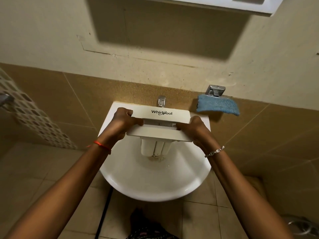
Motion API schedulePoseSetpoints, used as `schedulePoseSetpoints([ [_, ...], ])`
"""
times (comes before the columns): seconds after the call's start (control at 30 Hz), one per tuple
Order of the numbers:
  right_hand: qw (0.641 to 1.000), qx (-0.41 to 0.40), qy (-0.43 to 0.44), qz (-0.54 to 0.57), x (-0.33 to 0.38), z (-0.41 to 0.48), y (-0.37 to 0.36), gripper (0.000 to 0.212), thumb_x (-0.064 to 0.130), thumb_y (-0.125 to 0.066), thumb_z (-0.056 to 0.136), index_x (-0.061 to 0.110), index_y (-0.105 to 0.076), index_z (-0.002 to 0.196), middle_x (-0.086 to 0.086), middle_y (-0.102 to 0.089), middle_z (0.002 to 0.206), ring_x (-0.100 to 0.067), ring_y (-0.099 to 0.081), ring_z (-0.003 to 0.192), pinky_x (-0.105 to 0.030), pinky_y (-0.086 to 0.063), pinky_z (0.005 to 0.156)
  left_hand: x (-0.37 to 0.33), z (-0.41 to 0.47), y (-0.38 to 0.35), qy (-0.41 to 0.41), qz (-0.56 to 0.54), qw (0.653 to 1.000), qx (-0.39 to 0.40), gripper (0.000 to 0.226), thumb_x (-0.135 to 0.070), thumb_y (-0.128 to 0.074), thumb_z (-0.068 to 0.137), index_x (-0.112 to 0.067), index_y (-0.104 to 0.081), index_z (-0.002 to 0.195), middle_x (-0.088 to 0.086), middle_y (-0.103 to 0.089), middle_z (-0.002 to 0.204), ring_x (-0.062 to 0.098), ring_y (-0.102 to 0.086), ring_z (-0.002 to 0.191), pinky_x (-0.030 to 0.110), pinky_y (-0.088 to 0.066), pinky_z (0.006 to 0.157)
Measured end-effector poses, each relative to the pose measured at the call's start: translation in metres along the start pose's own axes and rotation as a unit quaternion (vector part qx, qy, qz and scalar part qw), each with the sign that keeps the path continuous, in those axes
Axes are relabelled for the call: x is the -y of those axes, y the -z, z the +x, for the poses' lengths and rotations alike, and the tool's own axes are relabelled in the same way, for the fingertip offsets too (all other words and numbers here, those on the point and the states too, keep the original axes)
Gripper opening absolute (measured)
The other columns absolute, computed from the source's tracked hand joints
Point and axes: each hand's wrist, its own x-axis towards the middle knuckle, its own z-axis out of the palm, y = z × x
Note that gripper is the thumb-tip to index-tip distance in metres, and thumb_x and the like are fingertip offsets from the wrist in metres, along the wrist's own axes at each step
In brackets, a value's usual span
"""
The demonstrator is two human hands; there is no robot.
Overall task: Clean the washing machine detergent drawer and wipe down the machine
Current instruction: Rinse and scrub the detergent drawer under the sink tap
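Observation:
The white detergent drawer (160, 133), marked Whirlpool on its front panel, hangs upright over a white wash basin (153, 185), its compartments pointing down into the bowl. My left hand (123, 124) grips the left end of the front panel, fingers hooked into the handle recess. Gripping the right end the same way is my right hand (194, 129). A blue cloth (218, 105) lies draped on a metal wall holder (215, 91) to the right of the basin. The washing machine is not in view.
A chrome tap (162, 101) stands behind the drawer at the basin's back edge. A white perforated basket (32, 114) stands at the left. Brown tiled wall surrounds the basin; a white cabinet (224, 5) hangs overhead. A floor drain (303, 227) is at bottom right.

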Motion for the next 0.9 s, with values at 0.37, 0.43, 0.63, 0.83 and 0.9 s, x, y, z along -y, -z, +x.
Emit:
schedulePoseSetpoints([
  [0.37, 0.999, 0.040, -0.012, 0.028, -0.009, -0.007, 0.004, 0.047, 0.012, -0.074, 0.077, 0.017, -0.037, 0.049, 0.007, -0.039, 0.047, -0.012, -0.037, 0.048, -0.026, -0.033, 0.056, 0.012, -0.022, 0.008, -0.003, -0.019, 1.000, -0.018, 0.021, 0.001, -0.076, 0.069, -0.008, -0.059, 0.080, 0.008, -0.058, 0.078, 0.021, -0.052, 0.069, 0.025, -0.035, 0.056],
  [0.43, 0.998, 0.038, -0.001, 0.041, -0.013, -0.008, 0.004, 0.056, 0.012, -0.072, 0.080, 0.017, -0.028, 0.045, 0.015, -0.028, 0.035, -0.009, -0.032, 0.043, -0.026, -0.032, 0.057, 0.014, -0.030, 0.010, 0.001, -0.046, 0.999, -0.004, 0.018, 0.003, -0.071, 0.075, -0.010, -0.062, 0.084, -0.002, -0.067, 0.068, 0.015, -0.060, 0.060, 0.021, -0.042, 0.051],
  [0.63, 0.990, 0.082, 0.027, 0.114, -0.014, -0.020, 0.003, 0.012, -0.001, -0.063, 0.084, 0.001, -0.070, 0.075, -0.001, -0.069, 0.068, -0.014, -0.066, 0.066, -0.025, -0.057, 0.068, 0.019, -0.056, 0.016, 0.001, -0.107, 0.993, -0.044, 0.036, 0.007, -0.060, 0.082, -0.015, -0.057, 0.110, -0.014, -0.069, 0.057, -0.002, -0.062, 0.049, 0.014, -0.046, 0.045],
  [0.83, 0.981, 0.141, 0.057, 0.123, 0.009, -0.038, -0.008, 0.013, -0.002, -0.063, 0.083, -0.007, -0.068, 0.093, -0.003, -0.072, 0.077, -0.012, -0.070, 0.066, -0.019, -0.056, 0.061, 0.028, -0.098, 0.042, 0.001, -0.130, 0.988, -0.086, 0.041, 0.012, -0.058, 0.081, -0.001, -0.057, 0.120, -0.014, -0.069, 0.057, -0.003, -0.063, 0.050, 0.012, -0.044, 0.039],
  [0.9, 0.976, 0.167, 0.069, 0.122, 0.021, -0.048, -0.018, 0.013, -0.002, -0.063, 0.083, -0.007, -0.069, 0.093, -0.004, -0.073, 0.080, -0.014, -0.071, 0.067, -0.019, -0.055, 0.059, 0.031, -0.115, 0.057, -0.003, -0.139, 0.984, -0.109, 0.041, 0.012, -0.059, 0.081, -0.001, -0.058, 0.119, -0.014, -0.069, 0.058, -0.002, -0.064, 0.051, 0.012, -0.046, 0.042],
])
